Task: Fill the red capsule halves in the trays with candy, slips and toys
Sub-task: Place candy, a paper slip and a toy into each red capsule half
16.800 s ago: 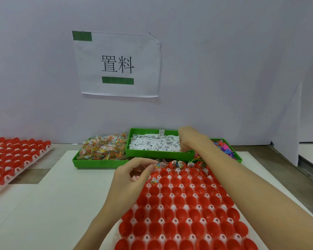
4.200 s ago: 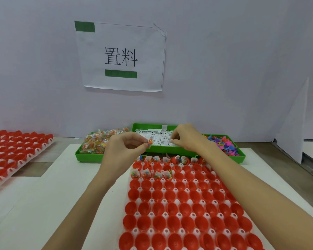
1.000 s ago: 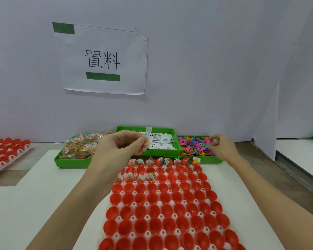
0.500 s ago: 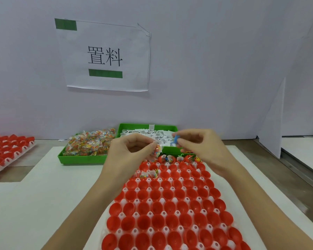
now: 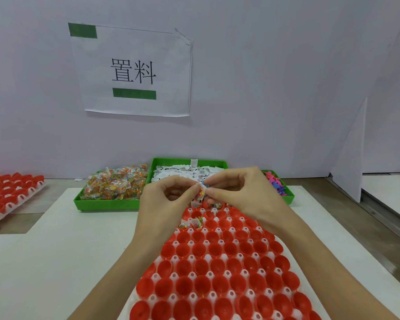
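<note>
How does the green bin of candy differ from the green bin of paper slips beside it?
The candy bin holds a heaped pile of clear packets with many-coloured sweets; the slip bin holds flat white slips with black print. The candy bin sits nearer the person and further left; the slip bin sits further back, partly hidden by the hands. Both are green, open-topped and rectangular.

The round plastic capsule halves [image 5: 219, 266] were glossy red, seated in a white moulded tray [image 5: 192, 296]. Three rectangular plastic bins [image 5: 106, 203] were bright green, holding multicoloured speckled candy packets [image 5: 116, 184], white paper slips with black print [image 5: 183, 172], and pink and blue toys [image 5: 275, 182].
</note>
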`<control>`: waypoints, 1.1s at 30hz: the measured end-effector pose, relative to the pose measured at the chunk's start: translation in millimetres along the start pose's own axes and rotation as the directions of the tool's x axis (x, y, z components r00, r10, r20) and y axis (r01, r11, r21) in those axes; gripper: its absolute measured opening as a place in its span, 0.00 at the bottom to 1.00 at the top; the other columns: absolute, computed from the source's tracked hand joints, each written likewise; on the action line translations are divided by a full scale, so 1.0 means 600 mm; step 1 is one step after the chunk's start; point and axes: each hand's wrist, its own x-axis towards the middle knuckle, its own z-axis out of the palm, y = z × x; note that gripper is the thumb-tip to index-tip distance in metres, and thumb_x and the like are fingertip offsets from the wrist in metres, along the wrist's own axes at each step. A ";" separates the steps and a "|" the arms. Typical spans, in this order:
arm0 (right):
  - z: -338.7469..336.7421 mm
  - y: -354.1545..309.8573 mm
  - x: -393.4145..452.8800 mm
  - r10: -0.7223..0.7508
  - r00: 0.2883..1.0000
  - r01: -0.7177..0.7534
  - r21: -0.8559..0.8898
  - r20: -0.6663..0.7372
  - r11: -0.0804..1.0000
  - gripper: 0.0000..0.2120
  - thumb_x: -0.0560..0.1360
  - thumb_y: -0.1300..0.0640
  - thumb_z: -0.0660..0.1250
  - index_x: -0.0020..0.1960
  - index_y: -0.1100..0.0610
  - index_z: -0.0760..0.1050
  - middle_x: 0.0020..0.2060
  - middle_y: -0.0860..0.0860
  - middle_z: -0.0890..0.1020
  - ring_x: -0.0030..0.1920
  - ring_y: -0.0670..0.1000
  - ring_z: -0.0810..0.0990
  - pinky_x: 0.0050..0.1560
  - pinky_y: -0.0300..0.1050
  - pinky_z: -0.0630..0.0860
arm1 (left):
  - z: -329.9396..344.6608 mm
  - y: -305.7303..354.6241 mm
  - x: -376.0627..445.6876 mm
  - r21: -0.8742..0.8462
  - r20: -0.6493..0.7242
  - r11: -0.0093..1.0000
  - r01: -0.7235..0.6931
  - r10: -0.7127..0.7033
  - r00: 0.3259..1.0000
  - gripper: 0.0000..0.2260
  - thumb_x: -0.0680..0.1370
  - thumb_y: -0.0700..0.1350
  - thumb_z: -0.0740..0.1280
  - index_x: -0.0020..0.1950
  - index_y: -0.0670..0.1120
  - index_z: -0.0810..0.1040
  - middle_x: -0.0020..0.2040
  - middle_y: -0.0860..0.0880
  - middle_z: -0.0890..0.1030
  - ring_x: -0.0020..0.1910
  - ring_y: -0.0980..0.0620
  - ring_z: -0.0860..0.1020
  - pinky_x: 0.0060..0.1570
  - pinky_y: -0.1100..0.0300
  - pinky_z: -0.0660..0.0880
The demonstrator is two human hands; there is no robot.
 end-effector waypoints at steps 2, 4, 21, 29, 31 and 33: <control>0.004 -0.001 0.000 -0.007 1.000 0.006 0.039 0.020 0.999 0.07 0.77 0.59 0.74 0.55 0.56 0.85 0.43 0.49 0.89 0.45 0.48 0.88 0.48 0.33 0.80 | 0.000 -0.003 0.000 0.000 -0.014 1.000 -0.004 0.004 1.000 0.02 0.75 0.44 0.77 0.46 0.52 0.88 0.40 0.56 0.87 0.41 0.60 0.84 0.44 0.68 0.80; 0.006 -0.003 0.001 -0.003 1.000 0.002 0.063 0.022 0.998 0.07 0.79 0.59 0.71 0.55 0.56 0.85 0.45 0.49 0.88 0.46 0.47 0.88 0.48 0.32 0.80 | 0.000 -0.003 -0.002 -0.011 -0.022 1.000 -0.011 0.011 1.000 0.02 0.75 0.44 0.77 0.46 0.51 0.88 0.39 0.56 0.87 0.40 0.59 0.85 0.43 0.67 0.81; 0.005 0.095 0.026 0.017 0.990 0.063 -0.537 0.142 0.841 0.05 0.74 0.57 0.76 0.50 0.52 0.86 0.40 0.43 0.87 0.43 0.40 0.85 0.49 0.39 0.83 | 0.032 -0.071 -0.020 0.308 0.215 0.950 -0.057 -0.011 0.977 0.08 0.76 0.41 0.76 0.51 0.53 0.89 0.42 0.62 0.85 0.42 0.63 0.83 0.48 0.69 0.79; 0.005 0.124 0.032 0.035 0.993 0.029 -0.515 0.114 0.857 0.09 0.73 0.57 0.78 0.52 0.49 0.84 0.40 0.43 0.86 0.43 0.38 0.84 0.49 0.37 0.83 | 0.030 -0.087 -0.024 0.588 0.465 0.651 -0.480 0.214 0.859 0.15 0.80 0.36 0.66 0.58 0.52 0.87 0.56 0.57 0.82 0.54 0.50 0.69 0.56 0.53 0.71; 0.005 0.123 0.032 0.037 0.991 0.037 -0.517 0.132 0.855 0.07 0.73 0.56 0.78 0.50 0.49 0.85 0.39 0.42 0.86 0.43 0.38 0.84 0.48 0.36 0.82 | 0.032 -0.087 -0.026 0.596 0.480 0.615 -0.515 0.241 0.843 0.15 0.79 0.34 0.67 0.58 0.51 0.86 0.57 0.56 0.82 0.55 0.50 0.71 0.57 0.52 0.72; 0.003 0.122 0.031 0.043 0.989 0.040 -0.523 0.145 0.851 0.05 0.74 0.56 0.78 0.48 0.48 0.85 0.39 0.41 0.86 0.42 0.37 0.84 0.47 0.34 0.82 | 0.032 -0.085 -0.026 0.602 0.478 0.600 -0.527 0.259 0.839 0.15 0.77 0.32 0.68 0.57 0.49 0.87 0.56 0.56 0.83 0.56 0.48 0.74 0.55 0.54 0.71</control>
